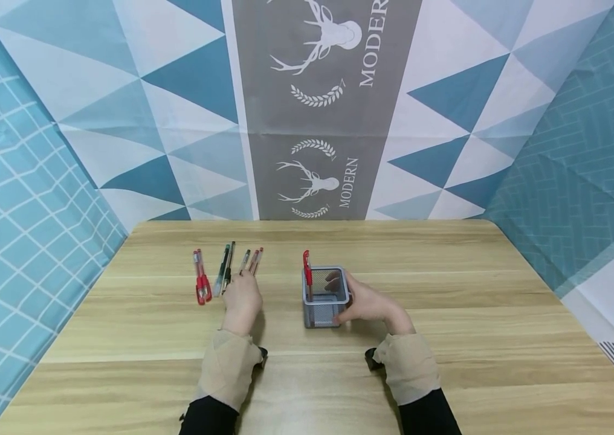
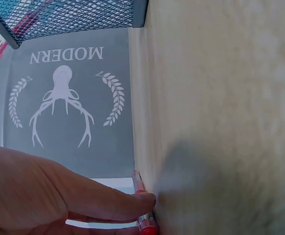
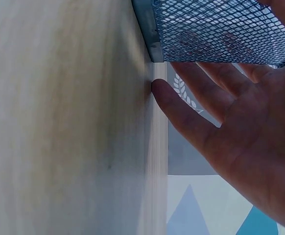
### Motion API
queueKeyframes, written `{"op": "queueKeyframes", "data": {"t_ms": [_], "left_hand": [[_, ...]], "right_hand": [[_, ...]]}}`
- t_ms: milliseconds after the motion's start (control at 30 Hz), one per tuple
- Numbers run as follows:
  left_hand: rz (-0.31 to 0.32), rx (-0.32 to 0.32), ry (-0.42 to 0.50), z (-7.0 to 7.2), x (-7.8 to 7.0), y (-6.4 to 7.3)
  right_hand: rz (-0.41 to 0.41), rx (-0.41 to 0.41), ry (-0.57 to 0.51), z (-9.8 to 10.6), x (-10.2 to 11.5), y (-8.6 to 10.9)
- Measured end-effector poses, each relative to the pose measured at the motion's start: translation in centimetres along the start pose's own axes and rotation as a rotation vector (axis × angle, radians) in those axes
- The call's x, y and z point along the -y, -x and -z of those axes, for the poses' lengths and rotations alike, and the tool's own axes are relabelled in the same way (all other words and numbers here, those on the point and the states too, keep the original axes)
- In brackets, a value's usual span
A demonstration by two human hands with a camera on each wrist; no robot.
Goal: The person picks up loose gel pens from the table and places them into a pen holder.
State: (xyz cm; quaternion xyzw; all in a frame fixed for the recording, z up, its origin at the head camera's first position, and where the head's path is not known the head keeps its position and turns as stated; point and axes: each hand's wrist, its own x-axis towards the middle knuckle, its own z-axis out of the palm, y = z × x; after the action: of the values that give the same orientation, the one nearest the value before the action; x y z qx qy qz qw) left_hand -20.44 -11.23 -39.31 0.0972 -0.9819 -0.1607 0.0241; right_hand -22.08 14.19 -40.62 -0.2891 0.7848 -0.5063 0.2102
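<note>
Currently, one red pen (image 1: 307,269) stands inside the mesh holder (image 1: 321,314).

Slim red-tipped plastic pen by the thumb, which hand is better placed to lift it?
Left hand, likely: its thumb touches the pen, while the right hand holds the square grey mesh holder.

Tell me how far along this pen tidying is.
Looks done: one red pen stands in the mesh holder, which the right hand holds. In hand: the left hand pinches a red-ended pen. Apparently left: the other pens lying on the table.
</note>
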Motion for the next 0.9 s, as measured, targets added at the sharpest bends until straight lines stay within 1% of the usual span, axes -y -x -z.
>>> {"op": "queueKeyframes", "data": {"t_ms": [100, 333, 567, 767, 900], "left_hand": [[-0.008, -0.001, -0.007, 0.04, 0.05, 0.05], [-0.001, 0.04, 0.004, 0.09, 0.13, -0.2], [0.004, 0.102, -0.061, 0.26, 0.59, -0.37], [-0.001, 0.083, -0.055, 0.22, 0.61, -0.29], [0.004, 0.083, -0.062, 0.13, 0.53, -0.27]], "right_hand": [[-0.006, 0.002, -0.005, -0.03, 0.05, 0.02], [-0.004, 0.001, 0.005, -0.07, 0.27, 0.04], [-0.01, -0.032, 0.037, -0.19, 0.2, 0.02], [-0.015, -0.026, 0.028, -0.19, 0.28, 0.05], [-0.007, -0.017, 0.033, -0.13, 0.29, 0.13]]}}
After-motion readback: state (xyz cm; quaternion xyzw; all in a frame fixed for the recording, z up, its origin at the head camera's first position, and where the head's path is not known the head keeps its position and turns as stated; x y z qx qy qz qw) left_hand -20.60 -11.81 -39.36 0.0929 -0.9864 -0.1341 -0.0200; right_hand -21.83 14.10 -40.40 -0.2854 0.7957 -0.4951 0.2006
